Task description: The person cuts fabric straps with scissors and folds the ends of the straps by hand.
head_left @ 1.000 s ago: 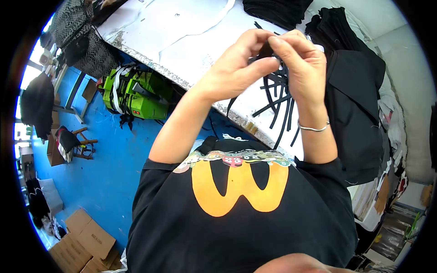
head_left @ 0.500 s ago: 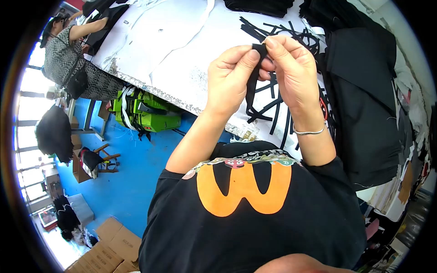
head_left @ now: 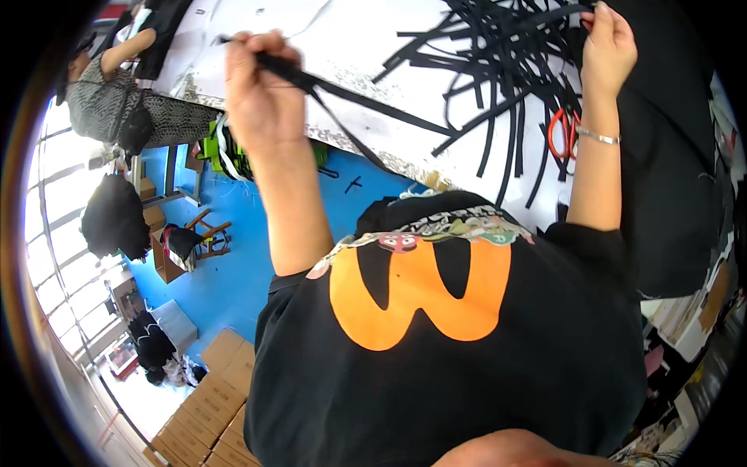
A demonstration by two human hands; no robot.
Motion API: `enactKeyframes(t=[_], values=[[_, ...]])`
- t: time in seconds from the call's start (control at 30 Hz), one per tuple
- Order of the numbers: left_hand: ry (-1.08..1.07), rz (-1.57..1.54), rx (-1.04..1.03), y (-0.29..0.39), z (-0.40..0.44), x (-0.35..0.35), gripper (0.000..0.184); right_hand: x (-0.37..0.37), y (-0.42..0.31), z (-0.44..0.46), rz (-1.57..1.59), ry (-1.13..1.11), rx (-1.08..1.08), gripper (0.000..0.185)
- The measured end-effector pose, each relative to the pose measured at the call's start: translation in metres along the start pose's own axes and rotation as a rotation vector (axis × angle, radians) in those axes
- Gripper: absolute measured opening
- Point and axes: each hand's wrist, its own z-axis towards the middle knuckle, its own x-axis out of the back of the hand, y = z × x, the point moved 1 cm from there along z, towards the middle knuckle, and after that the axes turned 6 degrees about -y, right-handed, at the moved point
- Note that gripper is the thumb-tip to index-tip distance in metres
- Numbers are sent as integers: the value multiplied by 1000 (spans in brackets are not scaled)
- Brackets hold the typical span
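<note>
My left hand [head_left: 267, 97] is closed around black strips [head_left: 366, 101], raised over the left part of the white table [head_left: 350, 58]. The strips trail down to the right from it. My right hand [head_left: 609, 50] is at the upper right, its fingertips pinching the end of a black strip [head_left: 556, 15]. Between the hands lies a tangled pile of black strips [head_left: 498, 66] on the table. Red-handled scissors [head_left: 562, 134] lie at the pile's right edge, beside my right wrist; their blades are hidden.
Black fabric [head_left: 669, 171] is stacked on the right. Another person [head_left: 105, 97] stands at the table's far left. Below are a green machine [head_left: 233, 156], a wooden stool [head_left: 212, 233] and cardboard boxes [head_left: 206, 401] on the blue floor.
My hands were together holding a black strip. They have moved wide apart, left hand to the left and right hand up and right. The strip pile and scissors show more fully.
</note>
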Motion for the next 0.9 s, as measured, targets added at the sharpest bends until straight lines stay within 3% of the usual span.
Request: enactKeyframes(t=[0.07, 0.17, 0.47, 0.57, 0.6, 0.67, 0.73, 0.8, 0.9], values=[[37, -34, 3, 12, -7, 17, 16, 5, 4, -2, -199, -32, -120, 16], [104, -50, -6, 23, -21, 29, 14, 10, 7, -10, -368, -62, -130, 21], [162, 23, 1, 48, -52, 46, 5, 9, 22, -10, -317, -87, -128, 20], [12, -28, 68, 49, -66, 49, 7, 5, 27, -6, -299, -104, -149, 19], [19, -29, 66, 49, -73, 54, 7, 3, 29, -6, -264, -137, -247, 18], [-93, 216, 157, 49, -89, 66, 17, -2, 21, -17, -228, -181, -349, 18], [-94, 386, 187, 41, -104, 71, 20, -4, -11, -43, -471, -341, -160, 16], [-36, 460, 266, 33, -120, 80, 19, 21, 4, -67, -567, -470, -25, 26], [74, 520, 359, 16, -139, 88, 16, 60, -8, -109, -1098, -707, -64, 28]])
